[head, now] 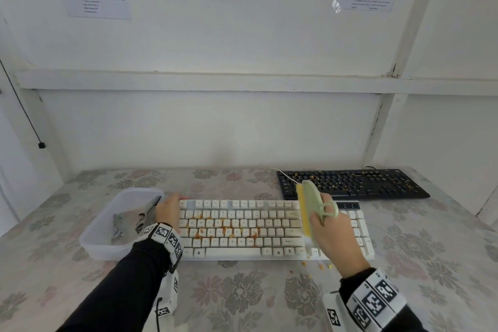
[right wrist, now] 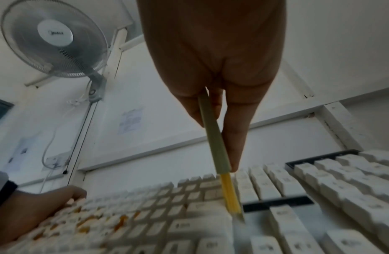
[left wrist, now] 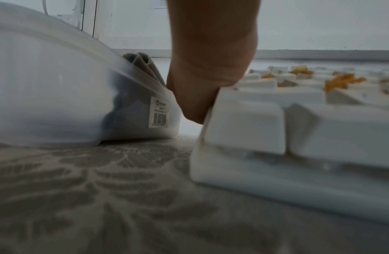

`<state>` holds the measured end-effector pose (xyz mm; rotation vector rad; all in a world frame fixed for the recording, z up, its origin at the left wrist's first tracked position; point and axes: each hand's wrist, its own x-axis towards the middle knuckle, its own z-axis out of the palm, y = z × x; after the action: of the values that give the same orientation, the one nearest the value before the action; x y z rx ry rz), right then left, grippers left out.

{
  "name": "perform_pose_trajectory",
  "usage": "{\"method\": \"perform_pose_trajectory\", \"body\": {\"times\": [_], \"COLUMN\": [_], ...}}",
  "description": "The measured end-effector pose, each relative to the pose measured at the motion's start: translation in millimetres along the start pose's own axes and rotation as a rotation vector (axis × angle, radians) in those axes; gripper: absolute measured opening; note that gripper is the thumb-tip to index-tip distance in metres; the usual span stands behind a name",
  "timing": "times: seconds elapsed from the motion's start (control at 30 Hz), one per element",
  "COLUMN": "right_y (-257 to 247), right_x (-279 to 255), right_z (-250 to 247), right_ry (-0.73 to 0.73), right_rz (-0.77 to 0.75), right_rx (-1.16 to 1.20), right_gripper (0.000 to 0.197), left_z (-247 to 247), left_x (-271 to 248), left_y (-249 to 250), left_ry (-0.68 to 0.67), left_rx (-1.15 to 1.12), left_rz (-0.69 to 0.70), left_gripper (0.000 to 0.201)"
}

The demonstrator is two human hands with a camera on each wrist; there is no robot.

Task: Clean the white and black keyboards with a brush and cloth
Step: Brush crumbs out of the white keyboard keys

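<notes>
Plastic tub (head: 102, 226) beside white keyboard (head: 242, 248)

White keyboard (head: 269, 229) crumb-strewn, front; black keyboard (head: 350, 183) crumbed, behind right; green-yellow brush (head: 310, 207) on white keys; grey cloth (head: 126, 224) in tub

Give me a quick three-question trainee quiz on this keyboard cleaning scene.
1. True or false: the right hand holds the brush.
2. Where is the cloth? A) in the plastic tub B) on the black keyboard
3. Fill in: the left hand rests on the ___ keyboard's end.

Key: 1 true; 2 A; 3 white.
</notes>
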<state>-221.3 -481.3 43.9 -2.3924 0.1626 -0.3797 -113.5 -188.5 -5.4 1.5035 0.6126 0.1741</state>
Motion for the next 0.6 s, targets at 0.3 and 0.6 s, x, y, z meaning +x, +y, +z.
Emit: {"method": "perform_pose_trajectory", "body": {"times": [0.3, 0.6], "right_y": [8, -24], "right_x": [-16, -6], "right_z": [-1, -2], "right_ry": [-0.249, -0.064], "right_rz": [0.192, 0.038], "right_rx": [-0.066, 0.073], "right_gripper": [0.018, 0.017], "left_z": [0, 0], "left_x": [-2, -5], "left_y": [0, 1], "left_ry": [-0.003, 0.003], "left_rx": [-0.058, -0.053], "left_rz": [-0.021, -0.007], "left_gripper": [0.017, 0.02]}}
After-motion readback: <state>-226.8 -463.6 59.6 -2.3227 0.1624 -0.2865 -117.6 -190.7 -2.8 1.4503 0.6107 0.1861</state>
